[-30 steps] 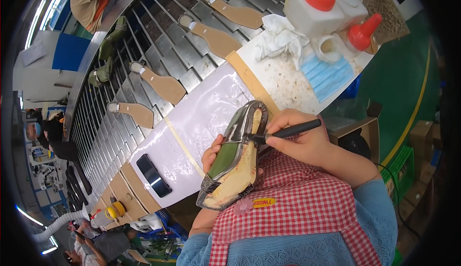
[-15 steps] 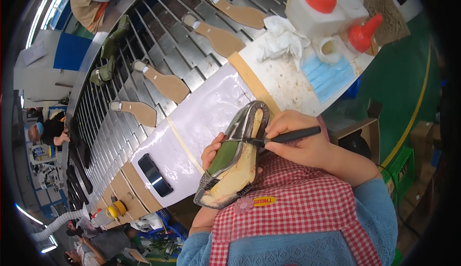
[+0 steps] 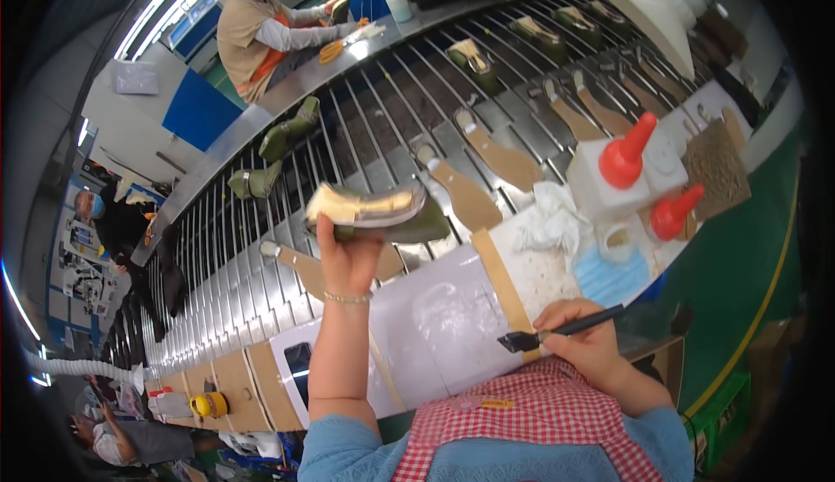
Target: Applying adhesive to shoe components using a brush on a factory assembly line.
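Observation:
My left hand (image 3: 350, 263) reaches out over the slatted conveyor (image 3: 357, 125), gripping from below a green shoe upper (image 3: 396, 214) whose pale yellowish underside faces up. My right hand (image 3: 584, 339) is closed around the black handle of a brush (image 3: 522, 341), near the front edge of the white work board (image 3: 435, 308). The dark bristles point left, apart from the shoe. Beyond the left hand, tan insoles (image 3: 457, 190) lie on the slats, one partly hidden behind my wrist.
Two white bottles with red cone caps (image 3: 623, 164) stand at the right, beside a crumpled white cloth (image 3: 557, 221) and a blue face mask (image 3: 613, 275). A phone (image 3: 298, 362) lies by my left forearm. Other green shoes (image 3: 287, 130) rest on the conveyor. A co-worker (image 3: 252, 38) sits across.
My left hand has carried the shoe away from my apron, forward over the conveyor. The brush has come off the shoe and moved slightly down and right. The view has tilted up.

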A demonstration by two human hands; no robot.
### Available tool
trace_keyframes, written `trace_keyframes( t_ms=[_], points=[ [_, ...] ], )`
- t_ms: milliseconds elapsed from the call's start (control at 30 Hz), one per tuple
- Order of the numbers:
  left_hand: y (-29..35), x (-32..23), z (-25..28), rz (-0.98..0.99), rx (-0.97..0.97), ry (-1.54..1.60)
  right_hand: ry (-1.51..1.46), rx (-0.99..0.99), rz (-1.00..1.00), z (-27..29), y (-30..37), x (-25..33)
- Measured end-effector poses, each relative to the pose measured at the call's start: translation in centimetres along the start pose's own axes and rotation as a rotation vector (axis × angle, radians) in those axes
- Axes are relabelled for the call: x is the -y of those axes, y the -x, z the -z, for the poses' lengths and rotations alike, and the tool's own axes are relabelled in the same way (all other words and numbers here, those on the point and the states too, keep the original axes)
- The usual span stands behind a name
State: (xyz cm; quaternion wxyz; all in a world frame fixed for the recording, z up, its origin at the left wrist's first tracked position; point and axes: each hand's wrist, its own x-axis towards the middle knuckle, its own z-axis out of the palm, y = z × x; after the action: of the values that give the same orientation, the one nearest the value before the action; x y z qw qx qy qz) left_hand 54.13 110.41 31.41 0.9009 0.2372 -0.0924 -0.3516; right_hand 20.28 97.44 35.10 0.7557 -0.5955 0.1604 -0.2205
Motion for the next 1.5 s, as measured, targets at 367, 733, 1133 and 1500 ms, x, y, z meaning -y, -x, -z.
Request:
trace_keyframes(
  t_ms=[367,733,1133,1500],
  points=[
    [-26.8,1.7,0.7,-0.021,0.078,-0.419,-0.096,0.018,-0.042,2.3,-5.8,-1.2],
    [-36.0,6.5,5.2,0.093,-0.144,-0.699,-0.143,-0.086,-0.171,3.3,-9.0,-2.9],
    [-21.8,-6.6,1.9,0.071,-0.147,-1.149,-0.169,-0.069,-0.121,1.0,-5.6,-1.9],
    [-10.2,-12.6,0.5,0.140,-0.050,-1.252,-0.046,-0.110,-0.137,-2.6,-2.4,0.2]
  ],
)
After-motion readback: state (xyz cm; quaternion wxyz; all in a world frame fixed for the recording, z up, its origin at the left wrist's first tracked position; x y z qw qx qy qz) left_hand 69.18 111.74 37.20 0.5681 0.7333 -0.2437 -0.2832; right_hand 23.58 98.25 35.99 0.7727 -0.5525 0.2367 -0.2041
